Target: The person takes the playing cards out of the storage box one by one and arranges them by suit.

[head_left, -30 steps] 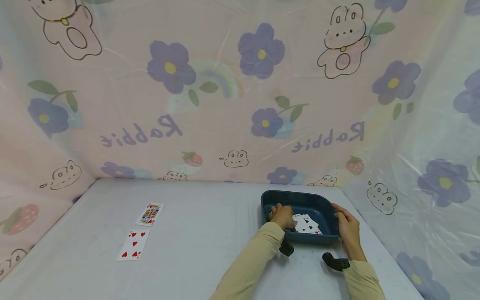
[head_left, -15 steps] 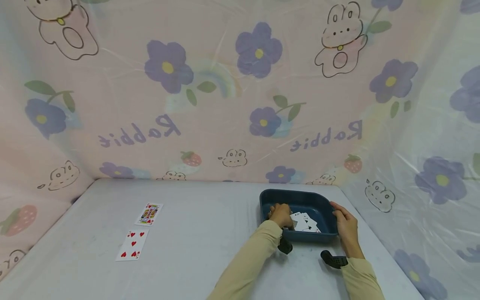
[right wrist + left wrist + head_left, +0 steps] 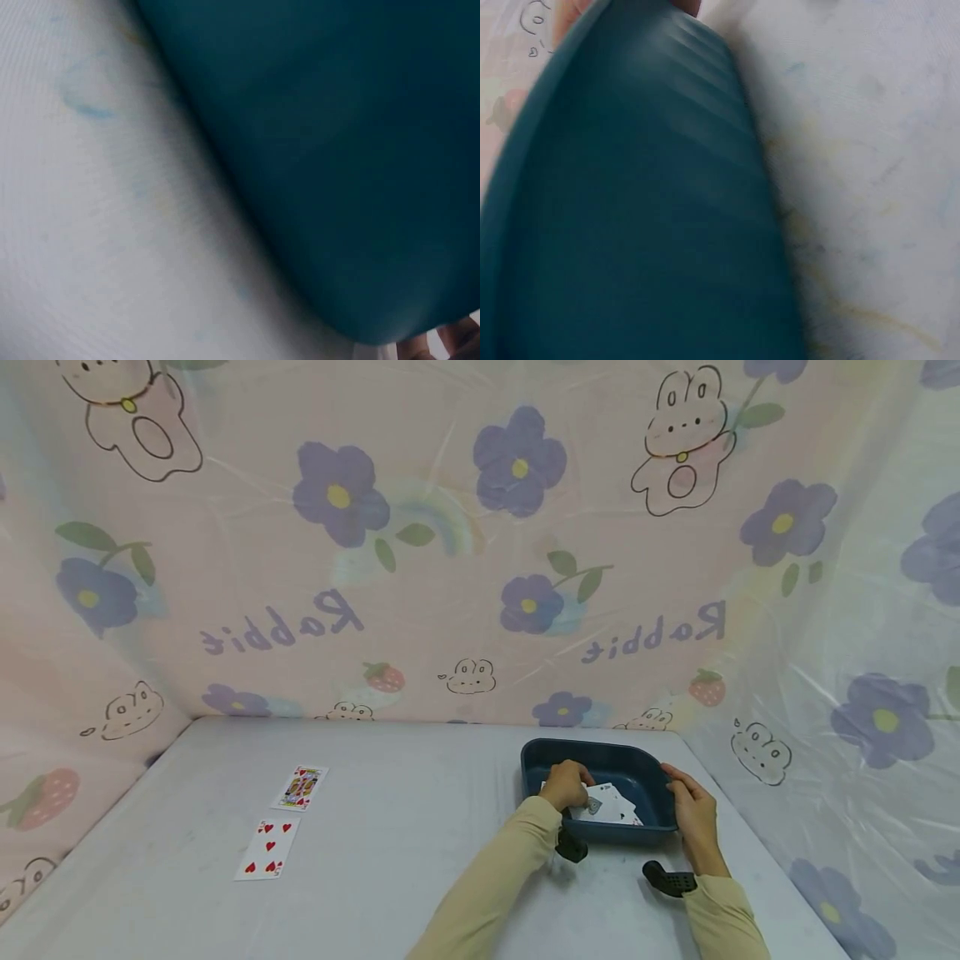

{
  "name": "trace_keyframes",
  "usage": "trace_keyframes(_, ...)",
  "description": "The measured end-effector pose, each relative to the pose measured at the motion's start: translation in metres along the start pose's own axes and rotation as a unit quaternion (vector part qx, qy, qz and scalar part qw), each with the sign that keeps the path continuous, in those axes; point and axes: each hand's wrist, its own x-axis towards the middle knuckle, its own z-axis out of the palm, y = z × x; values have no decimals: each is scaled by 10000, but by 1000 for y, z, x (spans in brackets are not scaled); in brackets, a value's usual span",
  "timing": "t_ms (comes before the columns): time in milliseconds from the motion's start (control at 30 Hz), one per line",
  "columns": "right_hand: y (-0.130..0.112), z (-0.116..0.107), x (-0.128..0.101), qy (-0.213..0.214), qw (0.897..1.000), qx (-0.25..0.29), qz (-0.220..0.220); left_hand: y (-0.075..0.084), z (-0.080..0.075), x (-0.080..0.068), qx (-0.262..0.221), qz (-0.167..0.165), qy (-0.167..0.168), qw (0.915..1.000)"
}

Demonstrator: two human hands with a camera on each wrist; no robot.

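A dark blue plastic bin stands at the right of the table in the head view. White playing cards lie overlapping in it; one bears a large grey mark. My left hand reaches over the near left wall, its bent fingers down among the cards. The fingertips are partly hidden, so I cannot tell whether they pinch a card. My right hand grips the bin's right rim. Close up, the bin's outer wall fills much of the left wrist view; fingers show at its edge in the right wrist view.
At the left of the table lie a face card of hearts and a five of hearts, face up and apart. A patterned curtain rises behind the table and along both sides.
My left hand has shifted and turned within the bin, its fingers now pointing right over the cards. More of the grey-marked card shows. My right hand keeps its place on the rim.
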Motion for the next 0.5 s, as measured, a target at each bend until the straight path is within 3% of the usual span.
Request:
trace_keyframes(167,2,0,1,-6,10000,-4,23,2,-3,2,-354,-110,-54,9993)
trace_keyframes(367,2,1,2,38,10000,-9,47,0,-5,7,-766,319,-11,9965)
trace_keyframes(500,1,0,2,26,10000,-11,57,2,-10,5,-1112,161,-48,9937)
